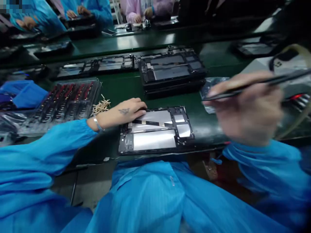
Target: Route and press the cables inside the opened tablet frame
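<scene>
In front of me an opened tablet housing (pixel 154 141) lies flat, its silver panels and a dark diagonal flex cable (pixel 152 123) showing. My left hand (pixel 132 109) is at its far left edge, with the thumb on top and the other fingers curled over the rim; what lies under them is hidden. To the right, my right hand (pixel 250 108) is raised and blurred, closed around black tweezers (pixel 243 90). The tips of the tweezers point left, apart from the housing.
Behind the housing stands a stack of similar housings (pixel 170 69), with more in a row (pixel 111 63) to its left. A clear plastic tray (pixel 70 100) of small parts and some thin wooden sticks (pixel 102 106) lie left. A plastic bag (pixel 211 87) is at right. Co-workers' hands (pixel 79 12) are across.
</scene>
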